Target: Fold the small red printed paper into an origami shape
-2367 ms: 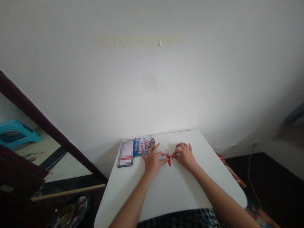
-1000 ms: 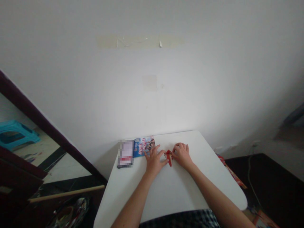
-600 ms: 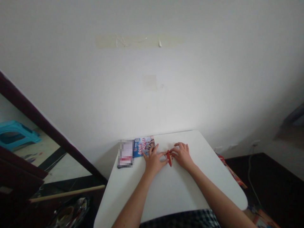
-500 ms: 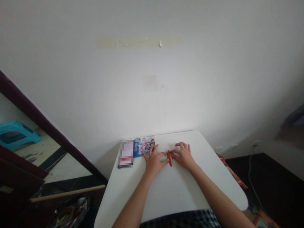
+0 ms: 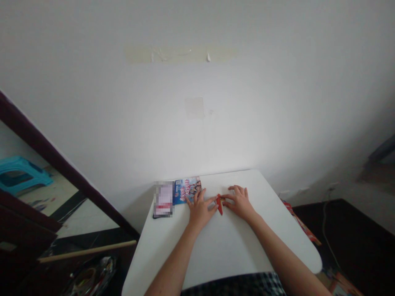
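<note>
A small, narrow red folded piece, seemingly paper, stands out against the white table, pointed at its near end. A yellowish patch shows along its right side. From the left, my left hand pinches its edge with thumb and index finger, the other fingers spread above the table. My right hand grips the upper right edge between thumb and index finger, its remaining fingers raised. Just beyond my left hand lies a blue printed leaflet, partly covered by my fingertips.
A phone-like object with a blurred screen lies left of the leaflet. The white wall rises behind the table. At left are a mirror reflecting a blue stool, a wooden stick and a dark bag.
The red piece has shifted slightly between my fingers, and more of its yellowish side shows. Both hands stay almost in place.
</note>
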Demonstrator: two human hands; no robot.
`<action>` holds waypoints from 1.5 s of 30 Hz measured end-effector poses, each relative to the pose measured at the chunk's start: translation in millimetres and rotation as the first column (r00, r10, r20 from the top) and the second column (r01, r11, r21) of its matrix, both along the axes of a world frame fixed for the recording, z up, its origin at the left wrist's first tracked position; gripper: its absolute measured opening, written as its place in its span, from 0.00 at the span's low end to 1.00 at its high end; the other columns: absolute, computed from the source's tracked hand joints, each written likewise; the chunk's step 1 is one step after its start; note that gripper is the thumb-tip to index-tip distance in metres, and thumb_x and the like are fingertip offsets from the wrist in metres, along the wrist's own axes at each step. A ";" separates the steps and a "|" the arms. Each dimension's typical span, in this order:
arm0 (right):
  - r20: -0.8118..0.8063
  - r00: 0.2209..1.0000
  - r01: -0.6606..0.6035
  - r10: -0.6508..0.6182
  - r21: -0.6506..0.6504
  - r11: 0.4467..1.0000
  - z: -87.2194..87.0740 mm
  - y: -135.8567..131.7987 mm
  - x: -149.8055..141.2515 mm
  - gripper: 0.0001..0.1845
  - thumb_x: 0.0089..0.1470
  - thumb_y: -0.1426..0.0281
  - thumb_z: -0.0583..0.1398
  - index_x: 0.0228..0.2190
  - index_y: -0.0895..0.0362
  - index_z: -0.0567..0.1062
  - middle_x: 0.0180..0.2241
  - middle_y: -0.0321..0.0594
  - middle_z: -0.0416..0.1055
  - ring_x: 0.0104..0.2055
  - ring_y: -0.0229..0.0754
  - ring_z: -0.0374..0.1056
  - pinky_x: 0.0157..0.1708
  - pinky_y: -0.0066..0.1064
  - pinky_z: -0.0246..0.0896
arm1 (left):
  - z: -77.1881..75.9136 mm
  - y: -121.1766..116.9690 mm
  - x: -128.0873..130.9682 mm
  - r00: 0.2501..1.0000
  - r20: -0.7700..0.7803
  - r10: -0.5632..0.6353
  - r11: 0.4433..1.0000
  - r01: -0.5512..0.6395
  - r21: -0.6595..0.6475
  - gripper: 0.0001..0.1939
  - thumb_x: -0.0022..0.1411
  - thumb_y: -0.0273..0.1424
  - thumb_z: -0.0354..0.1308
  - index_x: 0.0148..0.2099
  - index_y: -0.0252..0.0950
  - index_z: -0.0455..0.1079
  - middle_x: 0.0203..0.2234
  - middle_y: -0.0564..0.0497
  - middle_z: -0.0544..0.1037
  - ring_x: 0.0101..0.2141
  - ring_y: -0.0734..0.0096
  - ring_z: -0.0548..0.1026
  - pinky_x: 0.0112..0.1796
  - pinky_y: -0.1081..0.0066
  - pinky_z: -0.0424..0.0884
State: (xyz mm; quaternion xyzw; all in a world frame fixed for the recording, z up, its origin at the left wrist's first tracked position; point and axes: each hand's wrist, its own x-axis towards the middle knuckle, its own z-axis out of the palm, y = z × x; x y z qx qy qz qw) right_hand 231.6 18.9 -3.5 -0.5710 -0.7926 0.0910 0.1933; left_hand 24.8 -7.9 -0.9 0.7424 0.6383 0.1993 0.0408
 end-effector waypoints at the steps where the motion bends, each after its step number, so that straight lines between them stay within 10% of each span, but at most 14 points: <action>1: -0.004 1.000 0.000 0.000 0.003 1.000 0.0 0.0 0.0 0.17 0.57 0.54 0.61 0.49 0.32 0.75 0.57 0.41 0.61 0.64 0.56 0.49 0.62 0.68 0.35 | -0.4 0.3 -0.3 1.000 0.006 0.001 1.000 -0.001 0.000 0.19 0.60 0.47 0.60 0.55 0.62 0.72 0.65 0.52 0.62 0.64 0.45 0.56 0.61 0.28 0.40; 15: -0.022 1.000 -0.005 0.006 0.026 1.000 -4.5 1.3 0.3 0.16 0.57 0.53 0.61 0.48 0.33 0.76 0.57 0.41 0.62 0.64 0.55 0.50 0.62 0.69 0.35 | 0.9 1.1 1.1 0.996 0.087 0.013 0.997 -0.019 0.077 0.10 0.61 0.42 0.60 0.43 0.47 0.76 0.60 0.49 0.69 0.61 0.51 0.63 0.61 0.31 0.43; 24: -0.008 1.000 0.005 -0.005 0.019 1.000 -2.0 0.2 0.0 0.16 0.58 0.54 0.61 0.49 0.32 0.75 0.57 0.40 0.61 0.64 0.54 0.51 0.63 0.67 0.36 | -1.5 0.7 -0.7 0.999 0.036 -0.013 1.000 0.013 0.005 0.18 0.59 0.43 0.61 0.52 0.62 0.74 0.66 0.53 0.62 0.64 0.44 0.56 0.60 0.26 0.35; 45: -0.159 0.987 -0.017 0.017 0.001 1.000 -7.5 8.0 7.5 0.18 0.61 0.51 0.55 0.40 0.45 0.80 0.54 0.41 0.68 0.61 0.51 0.57 0.64 0.62 0.35 | 1.7 0.4 -1.1 1.000 0.010 0.010 1.000 -0.010 -0.021 0.17 0.60 0.47 0.59 0.52 0.62 0.74 0.66 0.51 0.62 0.64 0.43 0.55 0.58 0.25 0.37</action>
